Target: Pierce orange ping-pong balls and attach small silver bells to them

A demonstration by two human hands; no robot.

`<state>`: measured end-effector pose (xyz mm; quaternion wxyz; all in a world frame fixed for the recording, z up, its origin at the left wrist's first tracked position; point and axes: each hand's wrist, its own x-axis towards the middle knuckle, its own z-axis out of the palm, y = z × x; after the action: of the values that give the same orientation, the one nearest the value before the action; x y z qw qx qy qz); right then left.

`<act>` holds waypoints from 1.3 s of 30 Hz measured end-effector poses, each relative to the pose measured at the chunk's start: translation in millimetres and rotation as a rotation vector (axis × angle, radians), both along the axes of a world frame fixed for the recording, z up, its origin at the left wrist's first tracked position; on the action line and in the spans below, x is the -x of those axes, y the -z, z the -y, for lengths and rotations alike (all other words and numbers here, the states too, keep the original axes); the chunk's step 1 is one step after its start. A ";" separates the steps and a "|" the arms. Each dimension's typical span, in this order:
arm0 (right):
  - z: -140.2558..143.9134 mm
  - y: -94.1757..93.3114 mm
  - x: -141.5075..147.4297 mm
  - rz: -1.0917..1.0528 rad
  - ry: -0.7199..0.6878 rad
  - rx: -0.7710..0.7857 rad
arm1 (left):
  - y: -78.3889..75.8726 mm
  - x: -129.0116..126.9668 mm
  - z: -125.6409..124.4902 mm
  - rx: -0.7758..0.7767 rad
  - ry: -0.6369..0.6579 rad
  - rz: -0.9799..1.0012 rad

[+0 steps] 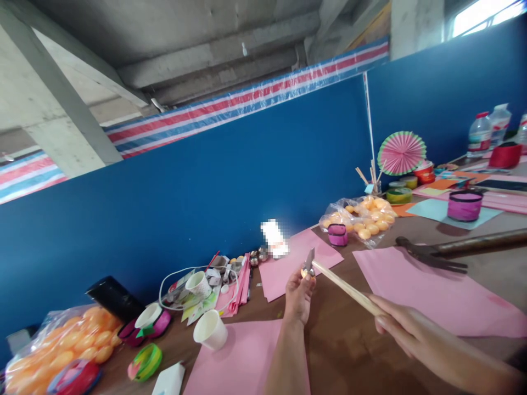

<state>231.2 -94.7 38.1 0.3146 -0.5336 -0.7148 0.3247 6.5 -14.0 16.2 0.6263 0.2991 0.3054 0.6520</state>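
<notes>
My left hand point(298, 296) is raised over the brown table point(329, 340), its fingers closed on a small orange ball point(307, 271) with a metal blade-like piece point(309, 258) sticking up from it. My right hand point(405, 329) grips a thin wooden stick point(343, 285) whose far tip touches the ball. Pink paper sheets point(432, 291) lie under and beside both hands.
A hammer point(436, 255) lies on the right. Bags of orange balls sit at back point(364, 216) and at left point(61, 345). White paper cups point(211, 329), tape rolls point(146, 362), a pink paper fan point(401, 152) and water bottles point(480, 134) crowd the table by the blue wall.
</notes>
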 end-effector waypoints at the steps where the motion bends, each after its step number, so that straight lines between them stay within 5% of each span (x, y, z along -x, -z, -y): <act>1: -0.6 1.5 -0.4 -0.001 0.000 -0.010 | 0.8 0.1 -0.5 0.001 -0.006 0.001; 24: 3.2 -13.0 2.8 -0.084 -0.030 0.070 | 2.9 -2.1 1.4 -0.007 -0.010 -0.101; 39: 4.9 -3.5 6.0 -0.131 -0.001 0.110 | 0.8 -1.2 0.0 0.013 -0.026 0.015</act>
<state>225.2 -99.6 41.6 0.3308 -0.5272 -0.6740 0.3979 7.6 -14.1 15.4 0.6219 0.2863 0.3088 0.6602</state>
